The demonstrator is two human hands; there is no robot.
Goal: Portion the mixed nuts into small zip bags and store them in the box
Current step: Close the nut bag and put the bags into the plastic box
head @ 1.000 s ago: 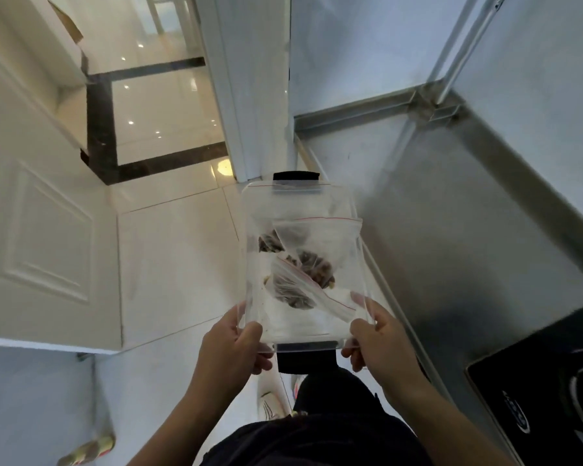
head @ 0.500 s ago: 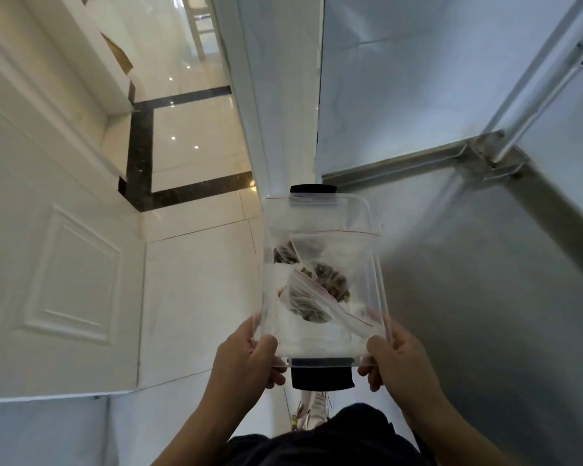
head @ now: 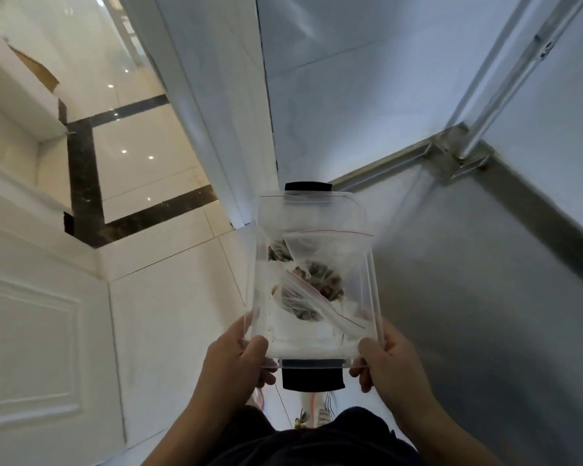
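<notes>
Clear plastic storage box (head: 317, 344) with black end clips, held in the air beside the edge of a steel counter (head: 485, 297). Left hand (head: 236, 361) grasps the box's near left corner, thumb on top; right hand (head: 384, 361) grasps its near right corner likewise. Inside the box lie red-striped zip bags (head: 317, 264) of mixed nuts (head: 320, 280). Below the box, white floor tiles (head: 169, 297).

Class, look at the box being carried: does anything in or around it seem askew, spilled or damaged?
Nothing stands out. The zip bags lie jumbled at angles inside the box, but no nuts look spilled; both hands grip its near corners.
</notes>
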